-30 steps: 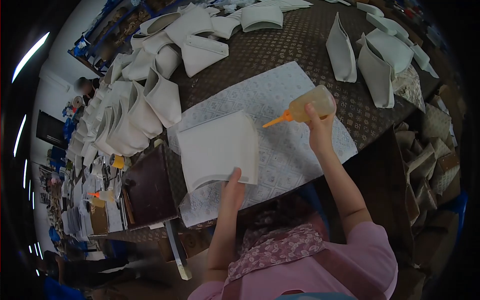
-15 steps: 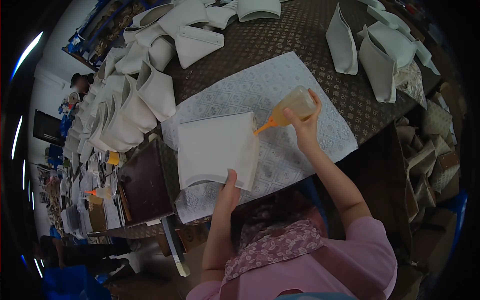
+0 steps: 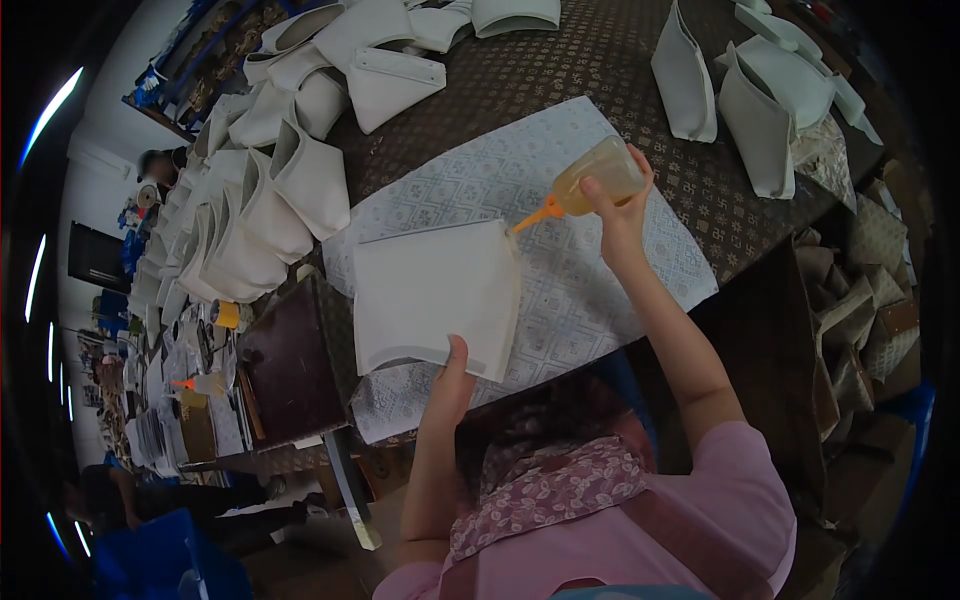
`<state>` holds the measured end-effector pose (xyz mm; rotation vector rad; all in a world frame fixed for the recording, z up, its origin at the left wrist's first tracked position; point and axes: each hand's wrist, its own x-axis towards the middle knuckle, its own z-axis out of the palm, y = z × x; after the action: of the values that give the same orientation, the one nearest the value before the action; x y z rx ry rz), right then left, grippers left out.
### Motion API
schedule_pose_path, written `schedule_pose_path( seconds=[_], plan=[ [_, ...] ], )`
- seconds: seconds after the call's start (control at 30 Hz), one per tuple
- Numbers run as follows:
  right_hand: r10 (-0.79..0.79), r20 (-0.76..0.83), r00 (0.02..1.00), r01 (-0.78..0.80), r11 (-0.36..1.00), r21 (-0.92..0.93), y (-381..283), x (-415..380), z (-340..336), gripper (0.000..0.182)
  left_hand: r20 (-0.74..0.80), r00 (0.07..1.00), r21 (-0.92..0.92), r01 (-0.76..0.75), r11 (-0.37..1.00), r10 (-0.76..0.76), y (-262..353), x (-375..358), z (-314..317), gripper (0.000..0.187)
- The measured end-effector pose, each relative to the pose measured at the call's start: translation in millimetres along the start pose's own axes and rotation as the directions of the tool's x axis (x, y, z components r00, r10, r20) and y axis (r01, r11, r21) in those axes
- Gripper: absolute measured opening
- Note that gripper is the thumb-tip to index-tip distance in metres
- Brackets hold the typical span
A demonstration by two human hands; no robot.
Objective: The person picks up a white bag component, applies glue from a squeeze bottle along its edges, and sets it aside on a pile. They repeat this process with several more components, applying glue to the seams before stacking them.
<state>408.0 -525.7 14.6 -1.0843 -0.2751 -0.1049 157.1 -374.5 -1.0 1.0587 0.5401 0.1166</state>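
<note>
A white bag body (image 3: 432, 295), flat with a curved lower opening, lies on a patterned pale sheet (image 3: 560, 310). My left hand (image 3: 452, 388) grips its lower edge, thumb on top and the other fingers hidden beneath. In my right hand (image 3: 622, 210) is a clear squeeze bottle (image 3: 602, 178) of yellowish liquid, tilted so its orange nozzle points down and left. The nozzle tip is right at the upper right corner of the bag body.
White bag bodies (image 3: 265, 215) crowd the table's left side. More white pieces (image 3: 757, 120) stand at the far right. A second orange-tipped bottle (image 3: 205, 384) lies at the left. Boxes of pieces (image 3: 868, 320) sit below the right edge. Another person (image 3: 160, 165) is at the far left.
My right hand and the bottle have moved up and slightly right, taking the nozzle from the bag body's right side up to its top corner. The left hand keeps its hold.
</note>
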Motion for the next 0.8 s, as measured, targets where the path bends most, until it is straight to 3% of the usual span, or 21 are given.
schedule_pose_path(
  seconds=[0.47,0.57,0.8],
  plan=[
    [-0.109,0.161,0.981,0.127,0.987,-0.103,9.9,-1.3,16.3,0.087,0.04,0.999,-0.04,0.031,0.999,-0.029,-2.9,5.1,-6.5,0.068],
    [-0.069,0.14,0.988,0.085,0.99,-0.111,13.1,4.6,15.5,0.085,0.048,0.998,-0.051,0.045,0.998,-0.043,-5.5,5.8,-8.1,0.066],
    [0.286,0.042,0.957,-0.287,0.958,0.009,21.3,13.8,5.1,0.081,0.055,0.997,-0.105,0.057,0.993,-0.051,-5.4,5.1,0.7,0.063]
  ],
)
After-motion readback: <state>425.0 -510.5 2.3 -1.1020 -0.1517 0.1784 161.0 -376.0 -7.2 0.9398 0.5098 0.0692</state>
